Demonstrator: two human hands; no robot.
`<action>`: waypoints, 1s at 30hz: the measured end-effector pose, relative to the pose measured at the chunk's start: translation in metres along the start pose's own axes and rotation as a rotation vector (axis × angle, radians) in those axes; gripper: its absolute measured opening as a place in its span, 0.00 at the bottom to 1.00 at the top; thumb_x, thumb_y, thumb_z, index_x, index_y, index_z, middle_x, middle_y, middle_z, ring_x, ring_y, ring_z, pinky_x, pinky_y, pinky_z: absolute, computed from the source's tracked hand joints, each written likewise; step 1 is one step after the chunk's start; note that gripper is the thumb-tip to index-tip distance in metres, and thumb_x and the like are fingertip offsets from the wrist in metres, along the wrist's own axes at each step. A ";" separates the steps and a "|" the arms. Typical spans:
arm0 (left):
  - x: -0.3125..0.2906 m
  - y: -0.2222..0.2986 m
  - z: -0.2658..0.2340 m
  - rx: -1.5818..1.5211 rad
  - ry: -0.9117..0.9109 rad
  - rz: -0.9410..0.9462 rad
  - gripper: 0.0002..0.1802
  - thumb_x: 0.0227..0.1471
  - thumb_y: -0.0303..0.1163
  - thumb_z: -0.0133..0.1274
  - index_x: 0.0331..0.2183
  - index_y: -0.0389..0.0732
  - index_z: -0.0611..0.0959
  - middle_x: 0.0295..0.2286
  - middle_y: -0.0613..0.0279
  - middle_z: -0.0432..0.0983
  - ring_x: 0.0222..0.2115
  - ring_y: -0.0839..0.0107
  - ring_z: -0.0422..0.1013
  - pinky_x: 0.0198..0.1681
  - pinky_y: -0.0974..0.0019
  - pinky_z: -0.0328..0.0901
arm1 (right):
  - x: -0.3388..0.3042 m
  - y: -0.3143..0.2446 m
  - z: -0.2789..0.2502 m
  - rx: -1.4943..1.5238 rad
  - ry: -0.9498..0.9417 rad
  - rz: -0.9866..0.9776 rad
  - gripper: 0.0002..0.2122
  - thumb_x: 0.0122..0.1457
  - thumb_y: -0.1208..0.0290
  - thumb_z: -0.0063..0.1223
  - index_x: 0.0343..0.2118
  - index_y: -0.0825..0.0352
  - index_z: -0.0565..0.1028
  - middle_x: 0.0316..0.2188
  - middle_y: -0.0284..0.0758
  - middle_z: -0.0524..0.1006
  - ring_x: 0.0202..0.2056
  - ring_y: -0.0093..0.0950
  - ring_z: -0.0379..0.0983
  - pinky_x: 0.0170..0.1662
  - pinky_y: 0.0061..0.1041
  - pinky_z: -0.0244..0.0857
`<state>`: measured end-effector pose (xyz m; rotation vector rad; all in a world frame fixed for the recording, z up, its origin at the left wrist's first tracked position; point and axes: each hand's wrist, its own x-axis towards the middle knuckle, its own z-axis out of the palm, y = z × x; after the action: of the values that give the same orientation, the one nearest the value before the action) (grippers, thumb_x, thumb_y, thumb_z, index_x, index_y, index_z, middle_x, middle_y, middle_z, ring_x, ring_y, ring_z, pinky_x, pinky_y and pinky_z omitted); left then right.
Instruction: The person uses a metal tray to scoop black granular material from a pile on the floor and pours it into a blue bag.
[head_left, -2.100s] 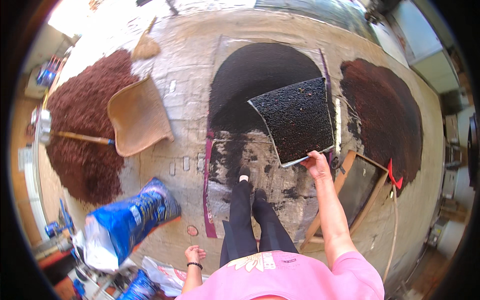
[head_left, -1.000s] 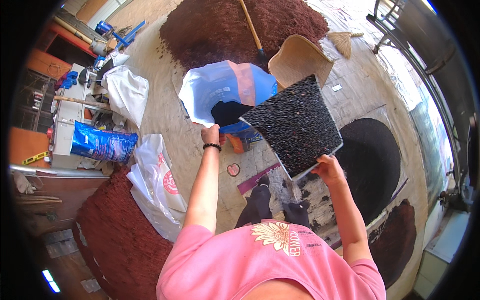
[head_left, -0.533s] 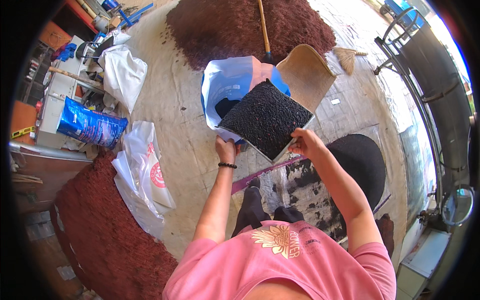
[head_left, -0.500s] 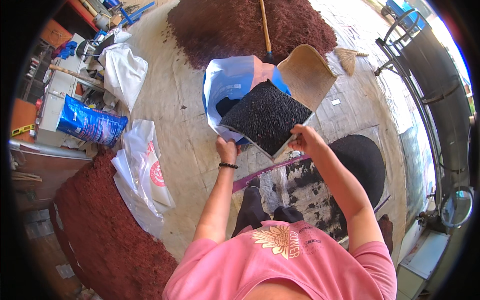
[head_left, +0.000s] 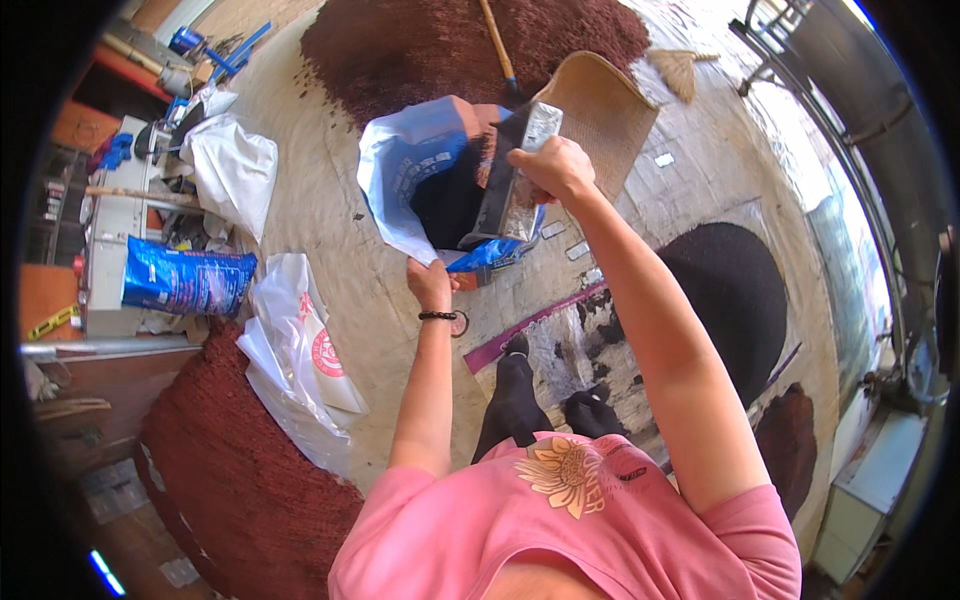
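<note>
In the head view, the left hand [head_left: 430,284] clasps the blue bag's [head_left: 388,170] near rim and the right hand [head_left: 556,168] grips a metal scoop [head_left: 520,210] tipped at its right side, where a sagging rim could spill black grains [head_left: 440,205] outside.

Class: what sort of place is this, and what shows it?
Probably a workshop or storage shed for loose material: a reddish-brown heap at the top, a black pile at right, and an open blue bag with black material inside.
</note>
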<state>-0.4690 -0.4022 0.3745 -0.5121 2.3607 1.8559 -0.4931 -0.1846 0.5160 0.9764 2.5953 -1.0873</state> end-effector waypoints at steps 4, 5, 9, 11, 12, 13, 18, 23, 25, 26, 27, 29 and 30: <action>0.006 0.000 0.009 -0.027 -0.013 0.044 0.04 0.35 0.21 0.37 0.21 0.32 0.67 0.09 0.57 0.64 0.04 0.71 0.60 0.03 0.71 0.53 | -0.016 0.034 -0.024 0.130 0.088 -0.041 0.22 0.37 0.52 0.50 0.21 0.71 0.74 0.19 0.40 0.74 0.27 0.32 0.72 0.35 0.27 0.64; 0.012 -0.004 0.009 -0.013 -0.028 0.066 0.03 0.35 0.21 0.38 0.19 0.32 0.67 0.09 0.57 0.64 0.04 0.70 0.60 0.03 0.70 0.54 | -0.025 0.046 -0.037 0.224 0.028 -0.020 0.21 0.37 0.52 0.51 0.20 0.71 0.74 0.16 0.39 0.74 0.25 0.31 0.72 0.34 0.27 0.64; 0.021 -0.006 0.017 0.233 0.058 0.086 0.07 0.37 0.26 0.39 0.15 0.34 0.69 0.09 0.56 0.64 0.07 0.69 0.62 0.06 0.68 0.55 | -0.063 0.149 -0.073 0.610 -0.035 0.063 0.19 0.36 0.58 0.52 0.13 0.75 0.71 0.10 0.42 0.71 0.15 0.30 0.71 0.23 0.25 0.66; 0.025 -0.006 0.004 0.156 0.048 -0.068 0.09 0.37 0.29 0.40 0.18 0.34 0.71 0.11 0.58 0.65 0.08 0.68 0.61 0.08 0.69 0.56 | -0.090 0.211 -0.072 0.867 -0.050 0.099 0.16 0.36 0.62 0.50 0.13 0.75 0.69 0.10 0.42 0.70 0.13 0.29 0.70 0.18 0.25 0.66; 0.024 -0.007 -0.001 0.085 0.022 -0.186 0.09 0.38 0.30 0.40 0.19 0.35 0.71 0.13 0.58 0.65 0.11 0.68 0.63 0.10 0.68 0.57 | -0.102 0.254 -0.068 0.978 -0.079 0.106 0.17 0.37 0.63 0.49 0.18 0.77 0.68 0.11 0.42 0.70 0.13 0.29 0.70 0.17 0.24 0.66; 0.034 -0.006 -0.011 0.043 0.029 -0.299 0.09 0.36 0.32 0.40 0.17 0.37 0.70 0.12 0.60 0.66 0.11 0.68 0.63 0.11 0.68 0.57 | -0.114 0.294 -0.061 1.078 -0.116 0.142 0.18 0.39 0.64 0.49 0.23 0.80 0.67 0.13 0.41 0.70 0.13 0.29 0.70 0.16 0.23 0.65; -0.002 0.000 0.035 -0.102 0.082 -0.448 0.24 0.38 0.52 0.44 0.26 0.37 0.69 0.16 0.59 0.68 0.16 0.67 0.66 0.18 0.66 0.63 | -0.199 0.524 -0.013 1.401 0.112 0.505 0.12 0.43 0.71 0.46 0.30 0.74 0.67 0.20 0.39 0.72 0.17 0.25 0.70 0.19 0.20 0.67; -0.084 -0.079 0.080 0.549 -0.108 -0.168 0.10 0.42 0.32 0.41 0.25 0.34 0.69 0.13 0.52 0.67 0.06 0.65 0.63 0.05 0.68 0.58 | -0.247 0.691 0.104 1.685 0.296 0.974 0.10 0.44 0.75 0.43 0.30 0.72 0.64 0.22 0.39 0.69 0.22 0.31 0.70 0.23 0.31 0.69; -0.181 -0.136 0.160 0.940 -0.558 -0.057 0.14 0.41 0.26 0.41 0.36 0.36 0.69 0.17 0.55 0.69 0.12 0.69 0.65 0.11 0.69 0.63 | -0.256 0.751 0.163 1.822 0.422 1.147 0.11 0.44 0.76 0.41 0.32 0.73 0.62 0.26 0.42 0.68 0.25 0.35 0.69 0.26 0.36 0.69; -0.232 -0.161 0.204 1.016 -0.846 -0.039 0.14 0.42 0.26 0.41 0.36 0.36 0.70 0.18 0.57 0.69 0.14 0.73 0.66 0.16 0.72 0.65 | -0.259 0.775 0.192 1.884 0.485 1.224 0.12 0.44 0.77 0.41 0.33 0.74 0.61 0.27 0.44 0.67 0.27 0.37 0.69 0.27 0.37 0.69; -0.278 -0.190 0.245 1.018 -1.092 -0.056 0.15 0.43 0.25 0.41 0.38 0.37 0.70 0.19 0.59 0.70 0.17 0.75 0.67 0.21 0.74 0.65 | -0.258 0.798 0.219 1.943 0.545 1.295 0.13 0.44 0.77 0.40 0.34 0.74 0.61 0.29 0.45 0.67 0.28 0.39 0.69 0.28 0.39 0.68; -0.347 -0.247 0.314 1.098 -1.588 -0.155 0.16 0.44 0.24 0.41 0.39 0.38 0.70 0.22 0.64 0.70 0.21 0.78 0.68 0.26 0.77 0.64 | -0.248 0.840 0.268 2.078 0.649 1.325 0.14 0.44 0.77 0.40 0.36 0.74 0.60 0.30 0.46 0.67 0.29 0.41 0.69 0.29 0.39 0.68; -0.368 -0.286 0.334 1.052 -1.752 -0.171 0.17 0.43 0.27 0.44 0.39 0.39 0.70 0.22 0.62 0.69 0.21 0.78 0.66 0.26 0.74 0.62 | -0.238 0.856 0.292 2.148 0.707 1.340 0.14 0.44 0.77 0.40 0.37 0.74 0.60 0.30 0.47 0.67 0.29 0.42 0.69 0.29 0.39 0.68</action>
<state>-0.0764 -0.0655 0.1269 0.7179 1.3806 0.2123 0.1995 -0.0588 -0.1004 2.5988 -0.8037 -2.5348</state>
